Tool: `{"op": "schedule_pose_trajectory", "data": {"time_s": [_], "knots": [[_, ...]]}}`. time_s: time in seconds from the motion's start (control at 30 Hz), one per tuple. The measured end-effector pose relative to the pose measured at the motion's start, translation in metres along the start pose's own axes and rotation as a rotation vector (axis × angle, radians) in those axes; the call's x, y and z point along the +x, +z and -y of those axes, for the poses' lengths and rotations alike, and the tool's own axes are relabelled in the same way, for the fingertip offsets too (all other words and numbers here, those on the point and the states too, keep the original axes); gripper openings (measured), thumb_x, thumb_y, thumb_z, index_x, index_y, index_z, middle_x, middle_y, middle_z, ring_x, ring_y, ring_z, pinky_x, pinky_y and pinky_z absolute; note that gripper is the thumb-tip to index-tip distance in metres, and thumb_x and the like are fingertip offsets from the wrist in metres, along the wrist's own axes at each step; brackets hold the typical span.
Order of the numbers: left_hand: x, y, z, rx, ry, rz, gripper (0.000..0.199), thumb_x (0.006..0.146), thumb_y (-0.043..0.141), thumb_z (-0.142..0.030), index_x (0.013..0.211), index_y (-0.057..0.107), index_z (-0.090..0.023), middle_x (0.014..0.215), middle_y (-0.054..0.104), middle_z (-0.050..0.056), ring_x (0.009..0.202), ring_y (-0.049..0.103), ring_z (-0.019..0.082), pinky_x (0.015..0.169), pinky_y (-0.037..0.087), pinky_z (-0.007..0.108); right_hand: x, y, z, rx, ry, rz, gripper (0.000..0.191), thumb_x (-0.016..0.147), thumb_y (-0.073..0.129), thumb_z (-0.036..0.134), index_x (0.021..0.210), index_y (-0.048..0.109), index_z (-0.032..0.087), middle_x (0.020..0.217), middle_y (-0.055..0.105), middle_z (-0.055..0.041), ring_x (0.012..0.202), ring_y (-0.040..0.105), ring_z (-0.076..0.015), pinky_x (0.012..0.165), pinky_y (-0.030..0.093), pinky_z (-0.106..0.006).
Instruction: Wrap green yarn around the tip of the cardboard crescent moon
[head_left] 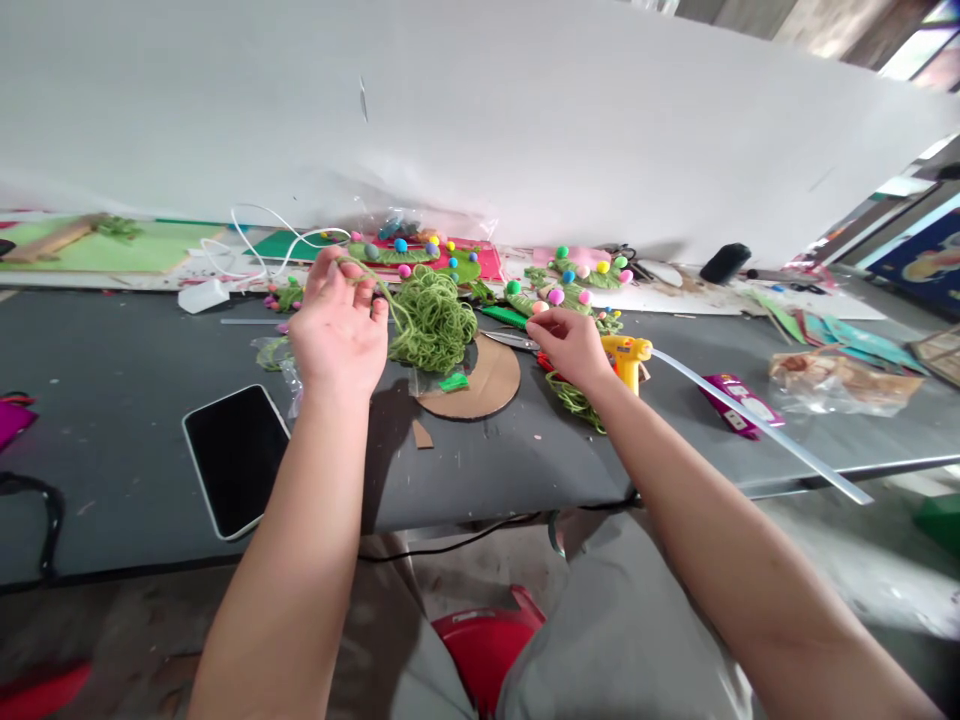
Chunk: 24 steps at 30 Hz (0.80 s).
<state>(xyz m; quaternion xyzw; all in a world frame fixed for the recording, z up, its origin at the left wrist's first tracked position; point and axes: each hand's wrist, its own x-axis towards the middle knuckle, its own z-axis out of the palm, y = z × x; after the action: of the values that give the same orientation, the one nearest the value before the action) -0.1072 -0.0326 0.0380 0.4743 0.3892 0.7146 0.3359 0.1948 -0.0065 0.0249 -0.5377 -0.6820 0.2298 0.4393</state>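
My left hand (341, 325) is raised palm up, its fingers curled round a strand of green yarn. The strand runs down to a loose heap of green yarn (433, 318) just to its right. Under the heap's near side lies a round cardboard disc (487, 385). My right hand (566, 342) has its thumb and fingertips pinched together, right above a pair of scissors (511, 341) with red handles. Whether the fingertips grip anything is hidden. Beside that hand are a yellow glue gun (628, 352) and a smaller bundle of green yarn (574, 400).
A tablet or phone (236, 460) lies to the left, near a white charger (203, 296) with its cable. Green pieces with coloured pom-poms (570, 290) line the back. A long glue stick (757, 425) sticks out past the front edge, by a purple packet (741, 405).
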Motion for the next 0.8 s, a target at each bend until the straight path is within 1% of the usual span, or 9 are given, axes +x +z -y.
{"op": "schedule_pose_trajectory", "data": {"time_s": [0.07, 0.13, 0.2, 0.3, 0.4, 0.5, 0.6, 0.7, 0.8], "knots": [[-0.002, 0.006, -0.004, -0.066, -0.013, 0.038, 0.035, 0.091, 0.06, -0.055, 0.122, 0.067, -0.042, 0.124, 0.069, 0.002, 0.114, 0.062, 0.025, 0.081, 0.05, 0.04, -0.003, 0.003, 0.006, 0.013, -0.017, 0.045, 0.022, 0.084, 0.07, 0.035, 0.091, 0.075, 0.015, 0.083, 0.075, -0.0066, 0.072, 0.063, -0.0173, 0.072, 0.054, -0.035], [-0.005, 0.014, -0.007, -0.135, -0.033, 0.096, 0.029, 0.088, 0.067, -0.05, 0.113, 0.07, -0.038, 0.115, 0.071, 0.003, 0.106, 0.064, 0.024, 0.078, 0.05, 0.038, -0.009, 0.008, 0.018, 0.062, -0.075, 0.126, 0.028, 0.085, 0.071, 0.036, 0.103, 0.076, 0.015, 0.098, 0.077, -0.0092, 0.081, 0.068, -0.0187, 0.078, 0.056, -0.035], [-0.01, 0.022, -0.009, -0.171, -0.069, 0.159, 0.024, 0.083, 0.074, -0.047, 0.104, 0.072, -0.035, 0.103, 0.071, 0.003, 0.099, 0.065, 0.023, 0.073, 0.05, 0.036, -0.017, 0.013, 0.036, 0.168, -0.152, 0.252, 0.04, 0.087, 0.072, 0.038, 0.121, 0.072, 0.016, 0.119, 0.075, -0.011, 0.099, 0.071, -0.0211, 0.085, 0.058, -0.035], [-0.018, 0.031, -0.012, -0.163, -0.134, 0.288, 0.022, 0.076, 0.081, -0.042, 0.094, 0.074, -0.031, 0.088, 0.07, 0.003, 0.089, 0.067, 0.022, 0.072, 0.052, 0.035, -0.031, 0.023, 0.063, 0.338, -0.238, 0.397, 0.055, 0.088, 0.074, 0.039, 0.139, 0.061, 0.022, 0.143, 0.065, -0.0096, 0.124, 0.065, -0.023, 0.099, 0.057, -0.036], [-0.023, 0.035, -0.013, -0.182, -0.127, 0.397, 0.018, 0.076, 0.084, -0.037, 0.091, 0.077, -0.03, 0.082, 0.071, 0.002, 0.083, 0.069, 0.02, 0.079, 0.055, 0.037, -0.041, 0.033, 0.08, 0.486, -0.214, 0.462, 0.051, 0.088, 0.076, 0.039, 0.133, 0.062, 0.021, 0.132, 0.07, -0.0093, 0.121, 0.066, -0.0216, 0.101, 0.056, -0.035], [-0.023, 0.035, -0.013, -0.222, -0.063, 0.411, 0.014, 0.08, 0.082, -0.032, 0.094, 0.079, -0.031, 0.084, 0.073, 0.0, 0.084, 0.07, 0.017, 0.087, 0.055, 0.037, -0.044, 0.036, 0.086, 0.602, -0.073, 0.391, 0.044, 0.084, 0.079, 0.043, 0.118, 0.066, 0.017, 0.1, 0.074, -0.0061, 0.092, 0.069, -0.0171, 0.086, 0.058, -0.031], [-0.022, 0.035, -0.013, -0.211, -0.064, 0.406, 0.015, 0.079, 0.084, -0.033, 0.093, 0.079, -0.031, 0.085, 0.073, 0.0, 0.087, 0.071, 0.018, 0.088, 0.055, 0.036, -0.043, 0.029, 0.09, 0.61, 0.007, 0.381, 0.036, 0.082, 0.081, 0.047, 0.097, 0.069, 0.017, 0.081, 0.067, -0.0007, 0.072, 0.061, -0.0116, 0.07, 0.053, -0.027], [-0.019, 0.034, -0.011, -0.18, -0.083, 0.327, 0.022, 0.074, 0.087, -0.039, 0.092, 0.077, -0.03, 0.083, 0.071, 0.001, 0.086, 0.07, 0.02, 0.082, 0.055, 0.036, -0.041, 0.016, 0.093, 0.595, 0.013, 0.53, 0.032, 0.085, 0.079, 0.047, 0.085, 0.07, 0.016, 0.074, 0.063, 0.0007, 0.065, 0.055, -0.009, 0.061, 0.047, -0.023], [-0.011, 0.026, -0.005, -0.204, -0.078, 0.175, 0.027, 0.076, 0.084, -0.042, 0.099, 0.074, -0.032, 0.093, 0.071, 0.001, 0.092, 0.069, 0.021, 0.077, 0.054, 0.035, -0.037, 0.004, 0.086, 0.584, 0.016, 0.728, 0.033, 0.087, 0.077, 0.048, 0.082, 0.071, 0.016, 0.069, 0.061, 0.0012, 0.061, 0.055, -0.0095, 0.058, 0.045, -0.024]]}}
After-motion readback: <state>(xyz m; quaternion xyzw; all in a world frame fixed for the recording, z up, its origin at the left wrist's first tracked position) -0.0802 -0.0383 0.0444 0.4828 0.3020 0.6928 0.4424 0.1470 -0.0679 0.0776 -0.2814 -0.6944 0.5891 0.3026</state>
